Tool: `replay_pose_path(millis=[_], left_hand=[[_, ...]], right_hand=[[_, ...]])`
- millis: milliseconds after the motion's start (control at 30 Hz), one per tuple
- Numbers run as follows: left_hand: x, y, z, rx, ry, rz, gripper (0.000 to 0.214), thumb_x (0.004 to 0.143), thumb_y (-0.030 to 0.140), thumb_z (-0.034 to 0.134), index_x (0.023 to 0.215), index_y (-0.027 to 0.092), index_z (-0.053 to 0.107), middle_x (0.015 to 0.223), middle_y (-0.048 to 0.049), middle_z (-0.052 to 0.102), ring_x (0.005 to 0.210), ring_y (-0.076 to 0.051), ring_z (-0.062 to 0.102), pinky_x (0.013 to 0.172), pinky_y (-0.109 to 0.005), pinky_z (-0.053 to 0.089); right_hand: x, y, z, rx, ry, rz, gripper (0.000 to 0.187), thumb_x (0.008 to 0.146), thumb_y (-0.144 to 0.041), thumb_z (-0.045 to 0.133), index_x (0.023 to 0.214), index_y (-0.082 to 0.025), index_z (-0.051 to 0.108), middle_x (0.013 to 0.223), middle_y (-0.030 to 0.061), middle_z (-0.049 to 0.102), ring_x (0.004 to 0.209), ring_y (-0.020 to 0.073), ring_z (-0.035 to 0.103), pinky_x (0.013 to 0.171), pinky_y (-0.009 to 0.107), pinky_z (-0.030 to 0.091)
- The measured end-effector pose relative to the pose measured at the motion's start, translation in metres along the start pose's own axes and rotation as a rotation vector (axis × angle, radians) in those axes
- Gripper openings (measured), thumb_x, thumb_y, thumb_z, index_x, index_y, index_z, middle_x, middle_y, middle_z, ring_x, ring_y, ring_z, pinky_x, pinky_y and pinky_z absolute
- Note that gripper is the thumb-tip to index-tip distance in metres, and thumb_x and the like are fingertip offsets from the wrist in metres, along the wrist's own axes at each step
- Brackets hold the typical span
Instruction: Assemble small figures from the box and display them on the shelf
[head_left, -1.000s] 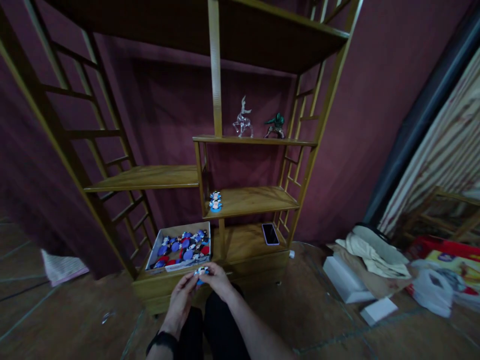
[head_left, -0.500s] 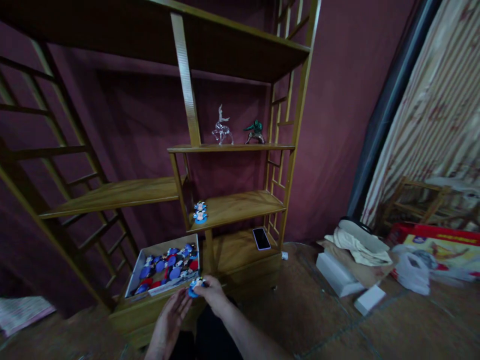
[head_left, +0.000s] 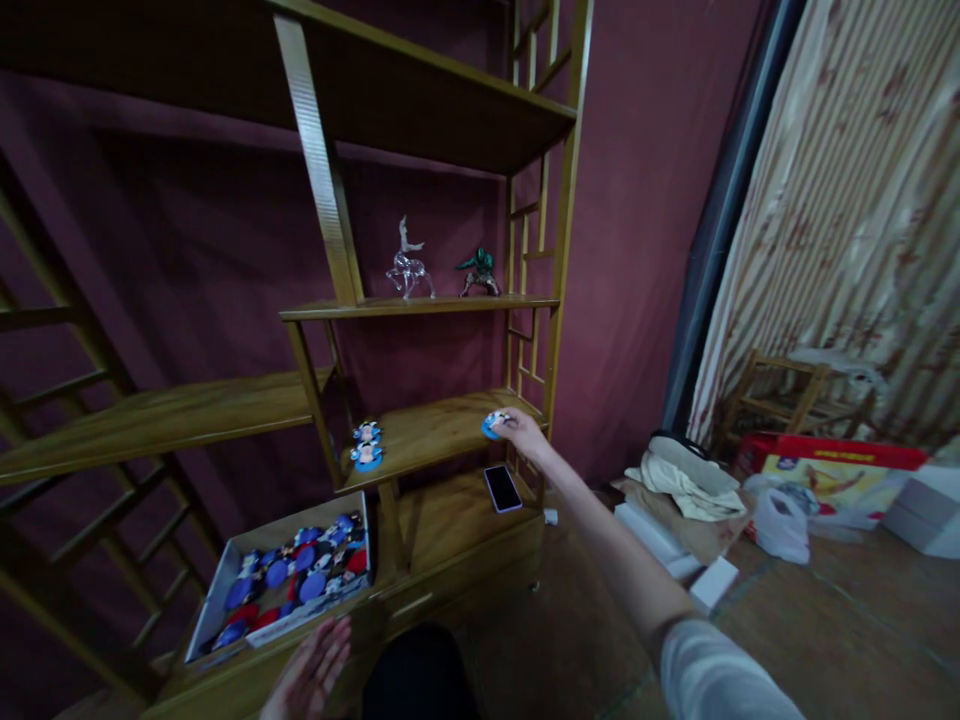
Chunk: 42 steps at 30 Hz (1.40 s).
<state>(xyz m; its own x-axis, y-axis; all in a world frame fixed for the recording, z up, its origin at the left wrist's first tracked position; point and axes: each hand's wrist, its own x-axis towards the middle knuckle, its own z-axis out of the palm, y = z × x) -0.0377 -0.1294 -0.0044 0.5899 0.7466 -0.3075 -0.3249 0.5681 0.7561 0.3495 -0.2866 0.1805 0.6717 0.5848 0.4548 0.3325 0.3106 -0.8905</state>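
My right hand (head_left: 523, 434) reaches out to the right end of the small middle shelf (head_left: 435, 428) and grips a little figure on a blue round base (head_left: 493, 424), which sits at the shelf's surface. Two similar blue-based figures (head_left: 367, 446) stand at the left end of that shelf. My left hand (head_left: 311, 675) hangs low near the frame's bottom, fingers spread and empty, just in front of the white box (head_left: 217, 600) full of several blue and red figures.
A clear glass figurine (head_left: 406, 264) and a green figurine (head_left: 478, 270) stand on the upper shelf. A phone (head_left: 502, 488) lies on the bottom board. Cloth, white boxes (head_left: 712, 583) and a plastic bag (head_left: 781, 522) lie on the floor to the right, beside a striped curtain.
My right hand has carried the figure from in front of the box up and right to the middle shelf. My left hand let go and dropped back. The view has swung right.
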Motion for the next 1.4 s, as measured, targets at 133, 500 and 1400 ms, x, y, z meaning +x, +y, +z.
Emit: replay_pose_path(millis=[133,500,1400], left_hand=[[0.002,-0.001,0.004,0.027,-0.022,-0.018,0.035,0.057,0.022,0.068,0.092,0.018,0.070,0.113,-0.0090,0.065,0.125,-0.029,0.041,0.105,-0.039,0.033],[0.006,-0.008,0.012,0.052,0.021,-0.032,0.037,0.056,0.028,0.073,0.091,0.017,0.069,0.110,-0.0109,0.066,0.123,-0.031,0.042,0.099,-0.040,0.042],[0.009,-0.007,0.015,0.065,0.056,-0.044,0.041,0.054,0.021,0.074,0.095,0.016,0.067,0.109,-0.0104,0.066,0.119,-0.028,0.048,0.097,-0.033,0.043]], right_hand=[[0.052,-0.008,-0.049,-0.336,0.034,0.075,0.026,0.065,-0.024,0.066,0.089,-0.015,0.061,0.086,0.0043,0.067,0.079,0.0143,0.061,0.075,0.025,0.047],[0.073,0.023,-0.078,-0.814,-0.063,0.221,0.030,0.065,-0.005,0.064,0.094,-0.013,0.066,0.083,0.0048,0.069,0.071,0.0122,0.061,0.065,0.019,0.045],[0.098,0.006,-0.073,-1.166,-0.304,0.251,0.030,0.058,-0.001,0.067,0.084,-0.016,0.071,0.080,0.0052,0.070,0.073,0.0162,0.062,0.063,0.019,0.044]])
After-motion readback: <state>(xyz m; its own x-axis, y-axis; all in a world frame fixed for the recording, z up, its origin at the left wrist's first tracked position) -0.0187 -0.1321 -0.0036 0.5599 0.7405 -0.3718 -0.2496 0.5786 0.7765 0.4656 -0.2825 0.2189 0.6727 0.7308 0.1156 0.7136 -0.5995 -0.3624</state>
